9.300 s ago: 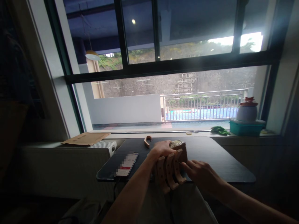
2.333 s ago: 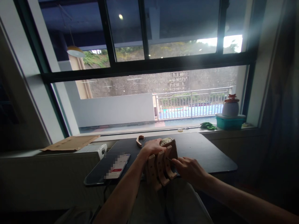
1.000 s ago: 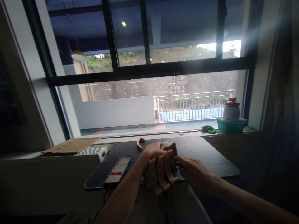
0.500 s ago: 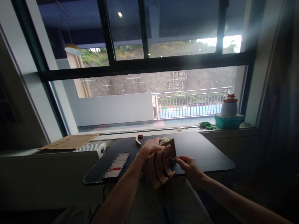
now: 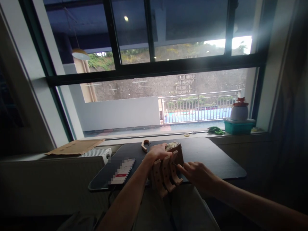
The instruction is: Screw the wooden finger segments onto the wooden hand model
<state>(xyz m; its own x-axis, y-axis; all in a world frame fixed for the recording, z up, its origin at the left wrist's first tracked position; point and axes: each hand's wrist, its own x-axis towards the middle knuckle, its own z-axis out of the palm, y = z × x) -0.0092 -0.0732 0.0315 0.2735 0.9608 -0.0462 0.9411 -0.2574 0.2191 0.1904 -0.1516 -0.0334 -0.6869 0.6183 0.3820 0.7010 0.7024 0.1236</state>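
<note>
My left hand (image 5: 158,151) lies over the top of a brown wooden object (image 5: 178,154), fingers wrapped round it at the table's near edge. Three curved wooden pieces (image 5: 166,175) with dark holes stand out from its near side. Pinched in my right hand (image 5: 196,171) is a thin rod-like tool (image 5: 176,165), its tip at the rightmost curved piece; its exact kind is too small to make out. Beyond my left hand, a loose curved wooden piece (image 5: 143,147) lies on the dark table (image 5: 207,157), small dark bits beside it.
A phone (image 5: 124,170) with a lit screen lies left of my left forearm. Brown paper (image 5: 77,147) rests by a white radiator (image 5: 98,153). On the windowsill are a green cloth (image 5: 216,130) and a teal box (image 5: 238,127) with a white pot (image 5: 239,113) on top.
My right hand has turned, its back now more upward, and sits closer to the curved pieces, so less of the tool shows. The whole view has shifted slightly.
</note>
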